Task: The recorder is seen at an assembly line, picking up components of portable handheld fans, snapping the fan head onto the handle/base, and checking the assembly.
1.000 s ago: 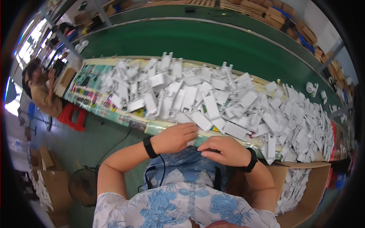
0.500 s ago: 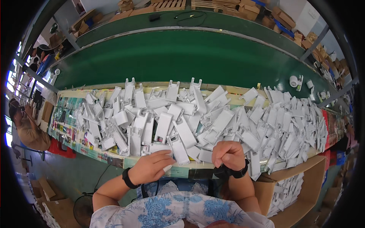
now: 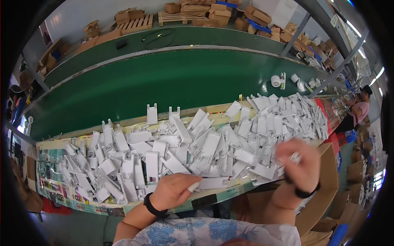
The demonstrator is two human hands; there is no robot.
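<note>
**Scores of white plastic parts (image 3: 209, 146), two bare hands at the near edge**

The parts lie in a loose, overlapping heap along a table (image 3: 49, 162) covered with printed sheets, many of them flat with forked ends. The left hand (image 3: 174, 191) is at the table's near edge, its fingers bent and close together beside the end of one flat white part (image 3: 214, 183); whether they grip it cannot be told. Something white shows at that thumb (a wrap or a small piece, it is not clear which).

The right hand (image 3: 301, 162) is raised and blurred, its fingers curled, in front of the heap's right half and near an open cardboard box (image 3: 328, 184). A small white spot (image 3: 295, 157) shows at its fingers; whether it is something held cannot be told. Each wrist wears a black band.

Beyond the table runs a green belt (image 3: 164, 84), with round white fittings (image 3: 276, 80) toward its right end. A person in a pink top (image 3: 360, 110) is at the far right, and wooden pallets (image 3: 135, 25) lie at the back.
</note>
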